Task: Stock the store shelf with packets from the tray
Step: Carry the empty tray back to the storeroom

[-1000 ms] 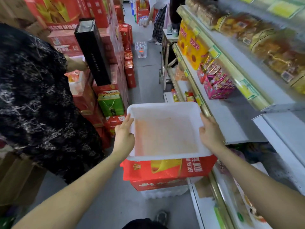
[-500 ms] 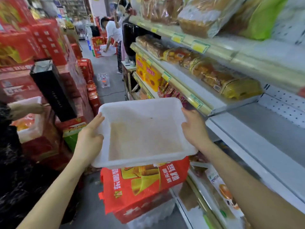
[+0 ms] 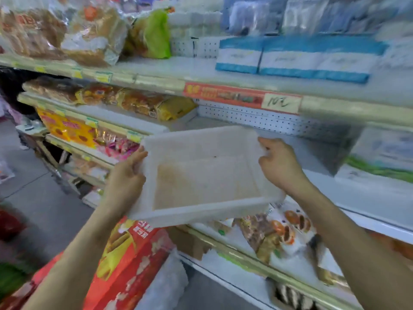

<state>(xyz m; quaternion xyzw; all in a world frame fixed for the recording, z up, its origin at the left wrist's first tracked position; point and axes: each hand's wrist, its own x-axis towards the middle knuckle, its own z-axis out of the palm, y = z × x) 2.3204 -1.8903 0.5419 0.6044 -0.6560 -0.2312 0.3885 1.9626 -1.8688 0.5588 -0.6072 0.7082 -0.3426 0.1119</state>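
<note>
Gripping a white tray (image 3: 201, 212) by its side walls, a person holds it in the air against the store shelf (image 3: 368, 198), with the near edge tipped lower than the far one. The left hand (image 3: 127, 175) curls over the left rim; the right hand (image 3: 279, 166) closes on the right rim near the far corner. The tray's floor carries a brownish dusting and one dark speck.

On the tiers, left to right, bagged bread packets (image 3: 55, 34) and a green packet (image 3: 154, 34) crowd the top board, followed by blue-and-white boxes (image 3: 290, 59). One tier down, yellow-wrapped cakes (image 3: 174, 108) end just left of the tray. Beyond them the board runs bare beneath a white pegboard back (image 3: 257, 119). The tray's far edge sits level with this open stretch.

A red price strip (image 3: 223, 95) and a handwritten tag (image 3: 280, 104) mark the edge of the board above. Below the tray, a red carton (image 3: 134, 253) stands on the grey aisle floor (image 3: 33, 186), and wrapped pastries (image 3: 279, 231) lie on the lower tier to the right. Motion blur softens the right side of the shelf.
</note>
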